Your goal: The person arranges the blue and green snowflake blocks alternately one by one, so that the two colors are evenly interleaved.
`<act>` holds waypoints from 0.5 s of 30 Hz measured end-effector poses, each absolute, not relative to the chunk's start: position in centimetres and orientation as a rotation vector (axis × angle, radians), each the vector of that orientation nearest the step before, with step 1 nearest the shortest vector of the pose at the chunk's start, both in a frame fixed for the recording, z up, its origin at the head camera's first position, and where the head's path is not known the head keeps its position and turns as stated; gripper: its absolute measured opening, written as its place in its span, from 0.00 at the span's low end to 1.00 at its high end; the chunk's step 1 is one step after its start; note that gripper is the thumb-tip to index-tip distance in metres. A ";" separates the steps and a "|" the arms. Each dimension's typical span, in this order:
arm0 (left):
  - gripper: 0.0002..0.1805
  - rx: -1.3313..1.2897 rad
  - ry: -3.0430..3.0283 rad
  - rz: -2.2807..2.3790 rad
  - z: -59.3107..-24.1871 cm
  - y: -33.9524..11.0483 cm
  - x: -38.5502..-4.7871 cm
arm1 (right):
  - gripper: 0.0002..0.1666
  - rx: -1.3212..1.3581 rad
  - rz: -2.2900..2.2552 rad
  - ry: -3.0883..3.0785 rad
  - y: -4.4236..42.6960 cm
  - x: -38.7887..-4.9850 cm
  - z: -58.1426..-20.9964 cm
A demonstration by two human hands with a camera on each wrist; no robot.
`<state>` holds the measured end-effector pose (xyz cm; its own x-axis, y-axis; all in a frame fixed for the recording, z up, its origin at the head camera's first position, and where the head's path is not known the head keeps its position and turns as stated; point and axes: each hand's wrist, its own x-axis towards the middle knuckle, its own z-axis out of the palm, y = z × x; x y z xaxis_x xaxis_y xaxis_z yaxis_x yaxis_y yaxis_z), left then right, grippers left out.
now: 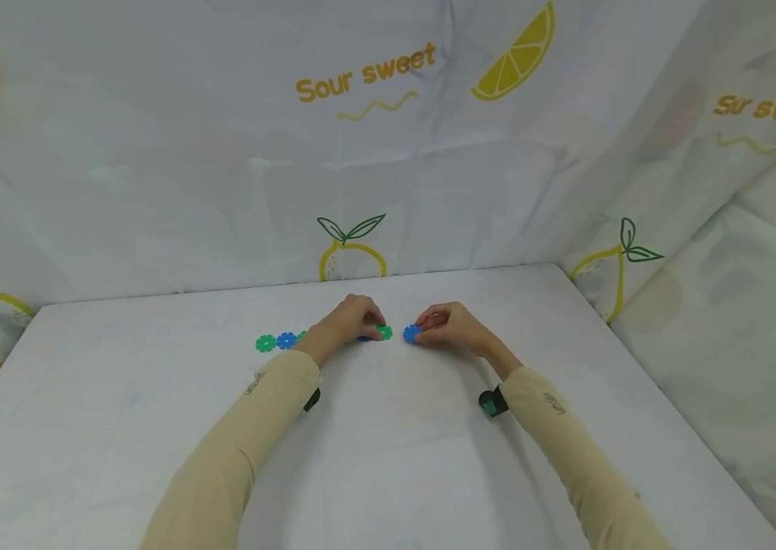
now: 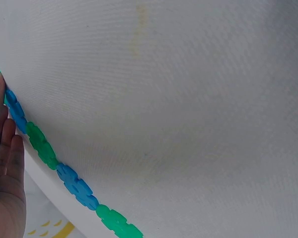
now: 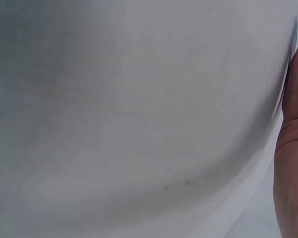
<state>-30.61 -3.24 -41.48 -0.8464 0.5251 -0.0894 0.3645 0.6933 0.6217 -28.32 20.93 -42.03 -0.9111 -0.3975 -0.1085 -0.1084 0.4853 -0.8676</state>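
A row of flat, notched snowflake discs in alternating green and blue lies on the table, linked edge to edge; a green disc (image 1: 266,344) forms its left end, beside a blue disc (image 1: 286,341). My left hand (image 1: 345,321) pinches the green disc (image 1: 386,332) at the row's right end and hides part of the middle. The left wrist view shows the linked blue disc (image 2: 77,186) and green disc (image 2: 40,144) near that hand. A short gap to the right, my right hand (image 1: 455,328) holds a separate blue disc (image 1: 412,334) between thumb and fingers.
The white cloth-covered table (image 1: 388,473) spreads around both forearms. Behind it hangs a white curtain (image 1: 223,191) with lemon prints, and another printed cloth (image 1: 738,305) hangs along the right side.
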 end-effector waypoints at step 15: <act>0.12 0.702 2.629 0.908 -41.2 -3.3 -30.4 | 0.15 -0.575 -1.149 2.545 20.5 -29.2 -41.3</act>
<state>-30.42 -3.32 -41.18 -0.8452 0.5259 -0.0952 0.3551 0.6857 0.6354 -29.22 20.51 -41.32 -0.8783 -0.4681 -0.0971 -0.2367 0.6024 -0.7623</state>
